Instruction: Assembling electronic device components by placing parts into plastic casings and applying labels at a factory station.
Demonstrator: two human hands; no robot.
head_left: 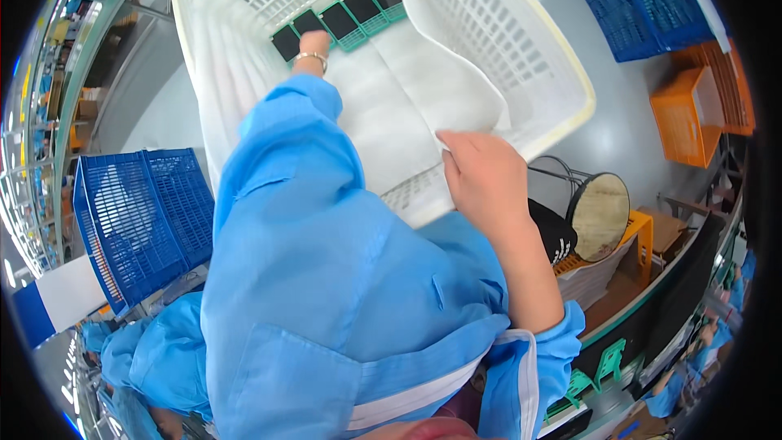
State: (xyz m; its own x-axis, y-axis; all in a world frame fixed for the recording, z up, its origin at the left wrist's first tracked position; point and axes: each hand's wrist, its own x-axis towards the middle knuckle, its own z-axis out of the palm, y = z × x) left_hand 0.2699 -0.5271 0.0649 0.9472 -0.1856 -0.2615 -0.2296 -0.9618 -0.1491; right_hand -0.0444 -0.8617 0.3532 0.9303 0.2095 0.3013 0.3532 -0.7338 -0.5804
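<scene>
A large white plastic basket stands before me, lined with white foam sheet. Along its far wall sits a row of several green plastic holders, each with a flat black panel. My left hand, a bracelet on its wrist, reaches deep into the basket and is closed at the near edge of one holder at the row's left part; its fingertips are mostly hidden. Nearer to me, my right hand pinches the edge of the foam sheet between thumb and fingers at the basket's near right side.
Blue crates stand at the left, more blue crates at the far right. Orange crates and a round stool are on the right. A person in blue is at lower left. Green stands rest on a bench at lower right.
</scene>
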